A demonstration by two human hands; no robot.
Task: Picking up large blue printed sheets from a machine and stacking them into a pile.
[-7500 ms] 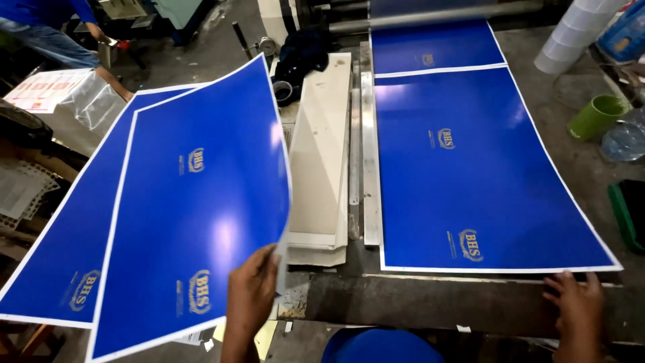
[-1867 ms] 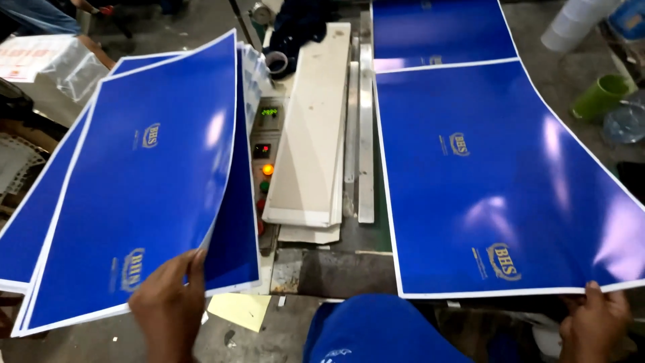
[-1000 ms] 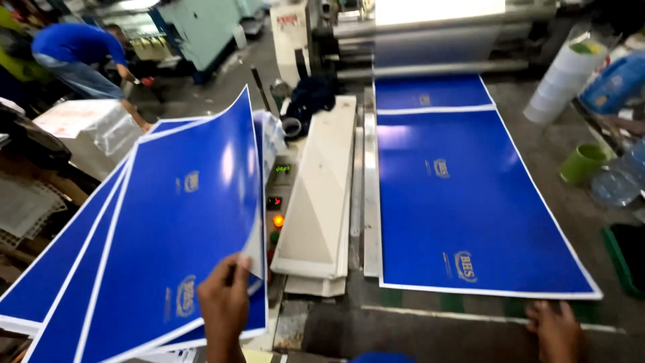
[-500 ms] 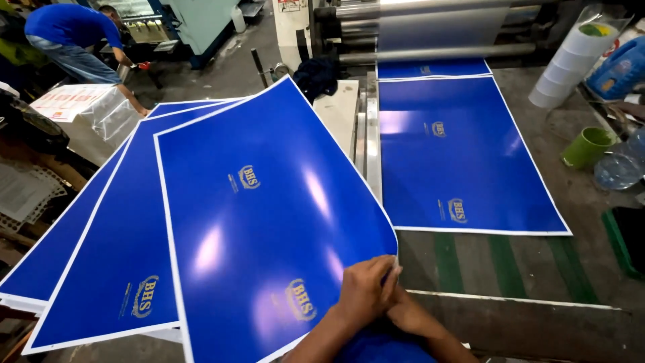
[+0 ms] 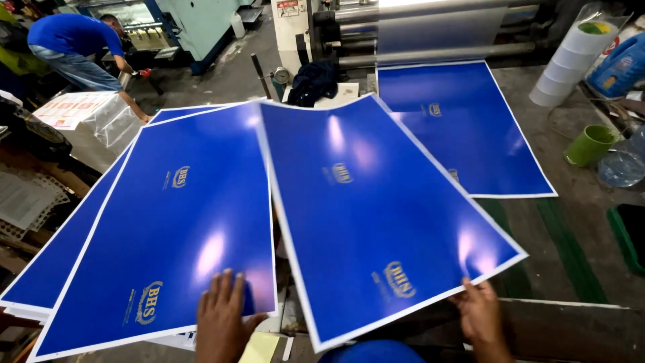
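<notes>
Here, two hands on big blue printed sheets.
L hand (image 5: 220, 316) lies flat, fingers spread, on near edge of the left sheet (image 5: 168, 228), atop a stack. R hand (image 5: 480, 312) pinches the near corner of the right sheet (image 5: 376, 215), lifted w/ far end overlapping another sheet (image 5: 463, 128) beyond.

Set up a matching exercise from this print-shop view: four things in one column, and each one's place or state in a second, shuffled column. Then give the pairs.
Things:
1. left hand
2. right hand
3. green cup
4. dark cloth

Places or states:
A. stands on the floor at far right
B. grips the near corner of the lifted blue sheet
C. lies bunched by the machine rollers
D. rests flat on the near edge of the sheet stack

Pairs: 1-D, 2-B, 3-A, 4-C
</notes>
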